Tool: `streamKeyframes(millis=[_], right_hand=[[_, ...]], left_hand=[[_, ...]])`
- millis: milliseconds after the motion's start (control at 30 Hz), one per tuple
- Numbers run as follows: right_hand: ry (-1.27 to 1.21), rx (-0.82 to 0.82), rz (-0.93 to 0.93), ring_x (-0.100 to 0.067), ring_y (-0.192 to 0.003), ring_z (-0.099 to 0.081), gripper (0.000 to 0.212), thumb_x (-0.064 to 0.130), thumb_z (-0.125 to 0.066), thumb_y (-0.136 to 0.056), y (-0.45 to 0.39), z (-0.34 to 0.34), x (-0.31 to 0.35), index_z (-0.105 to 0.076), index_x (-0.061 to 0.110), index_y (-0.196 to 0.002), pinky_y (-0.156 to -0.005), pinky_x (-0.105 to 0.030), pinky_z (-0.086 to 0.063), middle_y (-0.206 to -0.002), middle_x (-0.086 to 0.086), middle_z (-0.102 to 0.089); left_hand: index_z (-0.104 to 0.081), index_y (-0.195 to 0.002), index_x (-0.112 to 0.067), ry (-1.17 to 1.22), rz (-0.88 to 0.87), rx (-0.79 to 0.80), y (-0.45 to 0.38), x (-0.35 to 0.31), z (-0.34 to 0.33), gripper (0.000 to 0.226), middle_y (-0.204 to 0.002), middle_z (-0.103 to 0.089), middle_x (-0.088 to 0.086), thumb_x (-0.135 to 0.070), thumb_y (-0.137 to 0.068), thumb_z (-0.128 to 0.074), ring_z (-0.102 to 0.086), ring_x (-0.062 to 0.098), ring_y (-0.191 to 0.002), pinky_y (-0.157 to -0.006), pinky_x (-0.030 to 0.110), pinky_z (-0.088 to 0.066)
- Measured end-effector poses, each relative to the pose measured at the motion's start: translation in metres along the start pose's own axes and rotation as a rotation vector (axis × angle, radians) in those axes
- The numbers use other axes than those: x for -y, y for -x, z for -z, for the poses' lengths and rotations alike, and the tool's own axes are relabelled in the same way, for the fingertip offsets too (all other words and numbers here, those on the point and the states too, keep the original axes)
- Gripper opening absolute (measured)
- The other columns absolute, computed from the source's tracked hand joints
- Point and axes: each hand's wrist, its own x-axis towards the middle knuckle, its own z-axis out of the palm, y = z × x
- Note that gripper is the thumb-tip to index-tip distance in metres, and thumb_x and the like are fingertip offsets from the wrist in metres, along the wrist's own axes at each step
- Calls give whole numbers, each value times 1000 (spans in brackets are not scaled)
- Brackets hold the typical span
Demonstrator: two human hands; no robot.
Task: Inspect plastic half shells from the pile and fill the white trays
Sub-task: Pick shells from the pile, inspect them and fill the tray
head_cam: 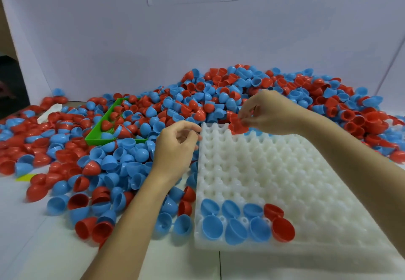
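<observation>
The loose pile (122, 148) of red and blue half shells spreads across the left of the table and partly buries a green bin (96, 136); shells crowd right against the left edge of the white tray (252, 170), so a nudge of that tray could, I judge, send some rolling off the front. The left hand (175, 144) hovers at the tray's far left corner with fingers loosely curled and, as far as I can tell, holding nothing; if it bumps the corner the seated shells may shift. Eight shells sit in the tray's two near rows, six blue and two red, rims up, and the red shell (282, 229) at the end leans, which may leave it poorly seated. The right hand (269, 111) pinches a red half shell (237, 124) by its rim above the tray's far edge. The grip looks slight, so the smooth, glossy plastic could slip back into the pile and go uninspected.
</observation>
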Motion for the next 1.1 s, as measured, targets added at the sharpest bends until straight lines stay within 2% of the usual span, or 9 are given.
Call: streamKeyframes(millis=[33,100,200,300,433,600,733,933,1100], right_hand=[[-1,27,11,6,-79,-63,20,23,-75,-87,17,10,0,-67,36,-75,-59,-4,-43,-80,23,-66],[15,104,-3,12,-81,-61,19,30,-76,-85,52,27,1,-67,44,-75,-62,-9,-46,-79,24,-67],[76,261,-64,7,-81,-62,7,42,-76,-81,99,36,7,-72,46,-77,-63,-20,-51,-83,26,-68],[111,362,-136,1,-78,-64,4,44,-74,-84,132,29,15,-72,47,-84,-68,-26,-57,-87,21,-68],[216,339,-159,-3,-78,-61,4,42,-72,-87,152,13,21,-70,42,-91,-67,-24,-56,-87,22,-59],[256,379,-145,-6,-83,-63,20,35,-70,-89,160,-4,26,-71,38,-109,-72,-26,-57,-93,23,-60],[274,390,-148,-13,-80,-67,17,27,-67,-88,159,-10,25,-73,34,-102,-72,-34,-61,-88,15,-66],[230,418,-155,-7,-80,-63,17,38,-70,-88,150,1,24,-72,40,-105,-68,-24,-57,-86,24,-58],[322,421,-151,-6,-81,-61,18,42,-70,-87,146,8,31,-69,38,-104,-65,-21,-54,-86,22,-57]], left_hand=[[-69,-87,-24,-3,-5,3,0,0,-1,29,-82,-72,-3,-2,-97,-53,-65,-2,-69,-58,11,-47],[-69,-86,-25,-7,-10,16,1,0,-3,30,-83,-72,-4,-1,-97,-53,-65,-3,-70,-57,10,-47],[-68,-86,-25,-26,-16,25,1,1,-5,31,-83,-71,-4,0,-97,-52,-64,-4,-70,-57,9,-47],[-68,-87,-26,-49,-22,19,1,2,-5,31,-83,-71,-4,-1,-97,-52,-65,-2,-70,-56,10,-48],[-69,-88,-24,-62,-23,-8,0,3,-1,29,-83,-72,-4,-2,-97,-52,-65,-1,-69,-57,10,-47],[-70,-90,-24,-85,-3,-24,-1,5,2,27,-83,-72,-6,-5,-98,-53,-66,2,-69,-58,11,-47],[-69,-90,-26,-116,-17,-28,-2,6,2,27,-84,-73,-8,-6,-98,-54,-67,-1,-78,-67,12,-47],[-69,-88,-27,-187,-58,-93,-5,8,11,27,-87,-71,-11,-5,-97,-55,-67,2,-85,-74,14,-49],[-67,-91,-26,-290,-113,-105,-6,8,14,23,-87,-68,-16,-7,-97,-56,-64,-2,-87,-69,0,-44]])
